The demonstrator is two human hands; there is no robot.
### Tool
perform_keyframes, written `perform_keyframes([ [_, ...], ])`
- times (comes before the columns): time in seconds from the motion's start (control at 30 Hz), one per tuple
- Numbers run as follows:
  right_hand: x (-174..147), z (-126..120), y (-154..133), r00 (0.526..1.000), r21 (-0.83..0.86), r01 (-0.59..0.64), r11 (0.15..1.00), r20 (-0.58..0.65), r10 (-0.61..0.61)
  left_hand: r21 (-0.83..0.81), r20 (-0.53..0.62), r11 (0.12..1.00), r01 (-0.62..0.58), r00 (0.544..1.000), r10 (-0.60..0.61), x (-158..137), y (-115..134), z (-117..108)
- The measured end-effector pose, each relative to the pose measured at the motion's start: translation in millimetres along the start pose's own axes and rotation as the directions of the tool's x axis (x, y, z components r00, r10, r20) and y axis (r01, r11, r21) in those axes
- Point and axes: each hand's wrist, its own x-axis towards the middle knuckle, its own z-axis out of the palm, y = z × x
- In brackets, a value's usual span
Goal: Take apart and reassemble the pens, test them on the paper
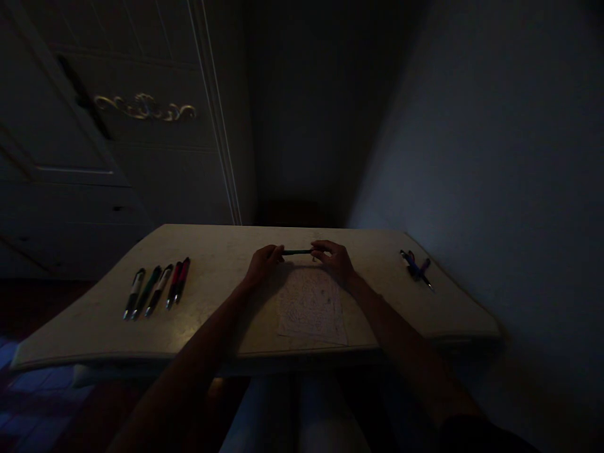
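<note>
Between my two hands a slim dark pen (297,252) is held level above the table (221,251). My left hand (265,261) pinches its left end. The right end sits between the thumb and fingers of my right hand (334,257). Below the hands, a patterned sheet of paper or cloth (311,308) lies flat near the table's front edge; its marks are too dim to make out. In the poor light I cannot tell the pen's exact colour.
Several pens (160,289) lie side by side on the table's left part, some dark, white or green, others red. A small crossed pile of pens (417,270) rests at the right. A wall (495,157) borders the right side; a panelled cabinet (155,170) stands behind on the left.
</note>
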Motion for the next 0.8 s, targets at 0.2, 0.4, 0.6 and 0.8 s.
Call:
perform_keyframes([
  [0.2,-1.3,0.8,2.6,0.998,-0.07,0.044,0.997,0.037,-0.042,-0.091,0.039,0.996,-0.02,0.999,0.023,-2.3,2.2,-1.8],
  [0.4,-1.1,2.4,6.3,0.978,-0.248,0.177,0.952,0.155,-0.142,-0.075,0.039,0.996,-0.04,0.998,0.043,-2.5,0.9,-1.8],
  [0.6,-0.5,5.9,5.2,0.971,-0.399,0.211,0.892,0.189,-0.146,-0.026,-0.017,0.992,-0.122,0.992,0.122,-7.9,3.4,-1.9],
  [0.8,-2.0,8.4,8.0,0.972,-0.449,0.197,0.872,0.203,-0.115,0.091,-0.072,0.969,-0.231,0.969,0.238,-7.1,-1.9,0.7],
])
